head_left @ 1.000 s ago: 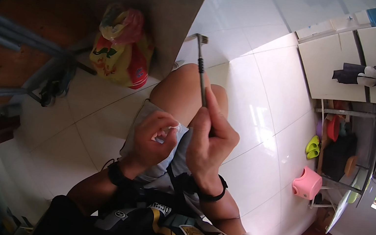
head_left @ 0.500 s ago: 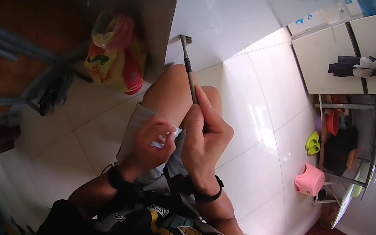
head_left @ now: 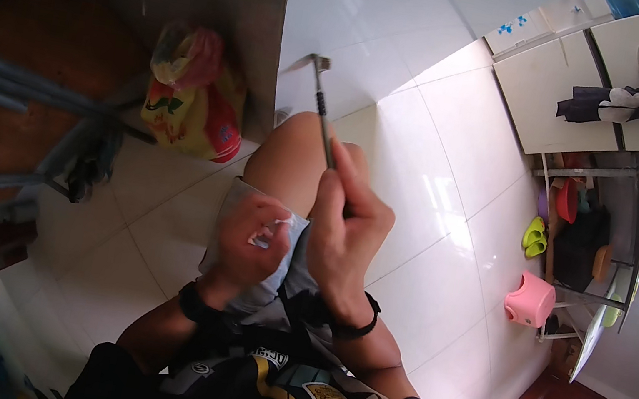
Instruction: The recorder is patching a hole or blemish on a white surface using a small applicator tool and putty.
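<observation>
My right hand [head_left: 352,234] is closed around the lower handle of a slim, long-handled brush [head_left: 320,102]. The brush points away from me above my knees. Its short bristles sit at the far end, beside a bent tip that reaches left, against or just in front of a glossy white panel [head_left: 367,13] near its left edge; whether it touches I cannot tell. Close to my right hand, over my left thigh, my left hand [head_left: 249,243] is curled with its fingertips pinched on a small crumpled white tissue [head_left: 261,234]. Much of the tissue is hidden by my fingers.
A yellow and red plastic bag [head_left: 190,114] stands at the left, by metal bars [head_left: 33,92]. To the right are a pink stool [head_left: 531,300], lime-green shoes [head_left: 534,238] and a metal rack [head_left: 635,235]. Pale tiles [head_left: 428,260] cover the floor.
Both hands have shifted slightly left, and the brush has swung a little more upright. The view has shifted slightly. Both grips stay the same.
</observation>
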